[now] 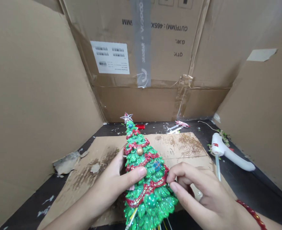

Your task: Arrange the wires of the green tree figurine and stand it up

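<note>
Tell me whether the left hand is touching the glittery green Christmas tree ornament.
Touching. The head view shows the left hand gripping the glittery green Christmas tree ornament, its thumb pressed across the tree's front.

Left hand [113, 180] thumb extended, right hand [196, 191] fingers curled, close together.

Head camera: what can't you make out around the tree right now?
All in the head view:
- Base of the green glittered Christmas tree and its coloured wires: cut off by the bottom edge.
- Left hand: fingers hidden behind the tree.
- Small red object: partly hidden by the tree, too small to identify.
</note>
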Action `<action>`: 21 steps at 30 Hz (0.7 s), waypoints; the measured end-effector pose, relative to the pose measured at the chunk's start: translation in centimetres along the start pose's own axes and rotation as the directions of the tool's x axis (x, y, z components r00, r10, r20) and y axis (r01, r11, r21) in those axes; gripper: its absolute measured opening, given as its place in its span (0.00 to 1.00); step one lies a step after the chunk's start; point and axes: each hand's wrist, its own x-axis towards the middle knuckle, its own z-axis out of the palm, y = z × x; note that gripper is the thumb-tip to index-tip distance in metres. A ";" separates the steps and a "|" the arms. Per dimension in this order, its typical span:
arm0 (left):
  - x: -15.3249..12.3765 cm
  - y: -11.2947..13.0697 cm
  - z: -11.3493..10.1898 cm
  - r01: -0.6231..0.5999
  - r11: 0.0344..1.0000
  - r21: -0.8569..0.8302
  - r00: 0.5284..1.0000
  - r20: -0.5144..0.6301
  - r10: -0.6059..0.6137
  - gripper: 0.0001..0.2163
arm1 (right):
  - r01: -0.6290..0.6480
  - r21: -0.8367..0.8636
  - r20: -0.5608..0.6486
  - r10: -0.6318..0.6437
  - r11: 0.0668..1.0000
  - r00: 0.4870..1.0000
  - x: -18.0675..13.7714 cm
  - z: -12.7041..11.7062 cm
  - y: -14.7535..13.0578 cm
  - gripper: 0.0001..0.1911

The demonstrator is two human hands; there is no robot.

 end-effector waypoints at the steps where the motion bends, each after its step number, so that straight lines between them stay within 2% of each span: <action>1: 0.0 0.0 0.0 -0.002 1.000 -0.004 1.000 0.006 0.002 0.36 | 0.000 -0.005 -0.002 0.000 1.000 1.000 0.0 0.0 0.0 0.06; 13: 0.2 -0.2 -0.1 -0.014 0.999 -0.035 1.000 0.022 0.015 0.34 | 0.034 -0.002 -0.008 -0.034 0.999 0.999 0.0 0.0 0.2 0.09; 21: -0.1 0.0 0.1 -0.030 0.996 -0.082 0.999 0.011 0.031 0.35 | 0.042 -0.006 -0.018 -0.042 0.999 0.999 0.2 0.0 -0.1 0.08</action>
